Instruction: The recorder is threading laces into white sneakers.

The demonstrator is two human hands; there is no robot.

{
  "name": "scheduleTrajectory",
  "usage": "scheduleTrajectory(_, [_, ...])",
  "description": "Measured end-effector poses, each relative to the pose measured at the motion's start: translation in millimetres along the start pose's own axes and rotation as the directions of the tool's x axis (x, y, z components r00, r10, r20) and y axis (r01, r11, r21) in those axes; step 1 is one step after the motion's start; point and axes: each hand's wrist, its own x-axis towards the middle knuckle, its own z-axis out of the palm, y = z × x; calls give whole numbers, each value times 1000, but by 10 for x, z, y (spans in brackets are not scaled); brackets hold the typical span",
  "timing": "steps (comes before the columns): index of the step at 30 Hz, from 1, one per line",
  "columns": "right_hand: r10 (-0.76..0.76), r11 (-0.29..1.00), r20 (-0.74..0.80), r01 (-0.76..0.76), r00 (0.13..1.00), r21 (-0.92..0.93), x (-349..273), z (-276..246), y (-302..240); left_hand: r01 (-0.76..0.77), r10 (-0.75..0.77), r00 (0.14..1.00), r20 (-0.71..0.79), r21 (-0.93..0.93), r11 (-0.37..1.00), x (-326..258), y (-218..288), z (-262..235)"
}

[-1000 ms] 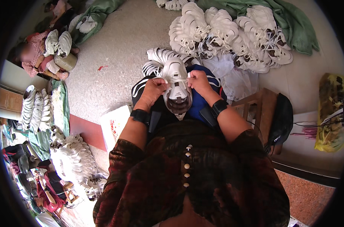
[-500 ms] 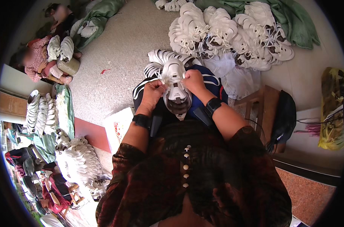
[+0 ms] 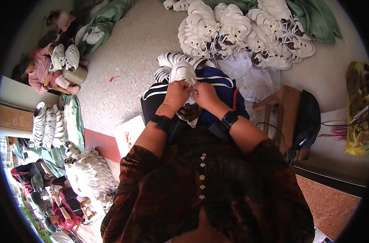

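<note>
A white shoe [image 3: 183, 74] lies on my lap over dark blue trousers with white stripes [image 3: 221, 81]. My left hand [image 3: 175, 95] grips the shoe's top on the left side. My right hand [image 3: 205, 95] pinches its white lace beside the left hand; the two hands touch. The shoe's dark opening [image 3: 189, 112] shows just below my hands. Both wrists wear black bands. A few more white shoes [image 3: 168, 62] rest past my knees on the floor.
A big heap of white shoes [image 3: 241, 32] lies ahead on a green cloth [image 3: 314, 18]. A wooden stool with a black bag [image 3: 306, 117] stands at my right. Other people sit at the far left by more shoe stacks [image 3: 46, 125]. A yellow bag [image 3: 358, 109] sits far right.
My hands have drawn closer together over the shoe's top, the right one moving left onto the lace. The shoe has stayed on my lap.
</note>
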Motion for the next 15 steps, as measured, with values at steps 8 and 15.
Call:
scheduleTrajectory(8, [-53,992,-118,66,992,109,-10,64,103,-59,66,998,-8,364,930,46,140,129])
scheduleTrajectory(15, [84,982,-80,-69,993,176,-58,-25,43,-144,118,974,193,126,981,-366,107,-519])
